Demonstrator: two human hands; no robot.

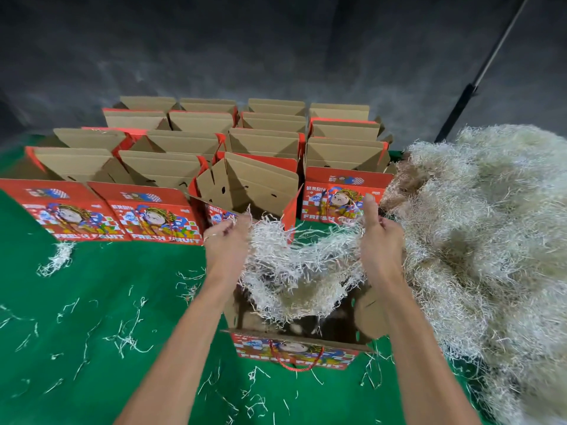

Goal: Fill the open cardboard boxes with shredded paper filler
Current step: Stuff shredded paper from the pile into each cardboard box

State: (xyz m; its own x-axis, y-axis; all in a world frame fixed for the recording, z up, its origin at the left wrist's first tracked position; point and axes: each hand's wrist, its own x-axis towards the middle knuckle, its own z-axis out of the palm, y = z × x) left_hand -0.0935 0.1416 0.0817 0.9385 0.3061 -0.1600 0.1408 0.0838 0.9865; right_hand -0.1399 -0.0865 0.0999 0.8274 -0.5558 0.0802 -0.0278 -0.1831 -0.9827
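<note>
My left hand (225, 240) and my right hand (379, 237) are both raised over the open red printed cardboard box (294, 352) nearest me, and between them hangs a bundle of white shredded paper filler (299, 271). The left hand's fingers are curled into the strands at one end of the bundle; the right hand grips the other end with the thumb sticking up. The bundle sags in the middle, and its lower strands hang inside the box's open top (how far they go down I cannot tell, since the inside is dark). That box stands on the green tabletop (101, 302), its front showing a cartoon figure, the words FRESH FRUIT and a red cord handle (296, 365).

Beyond my hands stand rows of open red and brown cardboard boxes (190, 161) with the same print, flaps up, packed side by side. One of them, the tilted open box (248, 185) just behind the bundle, leans out of line with its neighbours. To my right lies a big heap of pale shredded paper (491, 225), reaching from the far edge of the boxes down along the tabletop and touching the box on the right end of the front row. Loose paper strands (125, 338) are scattered over the green surface near me, with a small white clump (56, 260) off to the left below the front row. A dark pole (469, 96) slants up at the far right.
</note>
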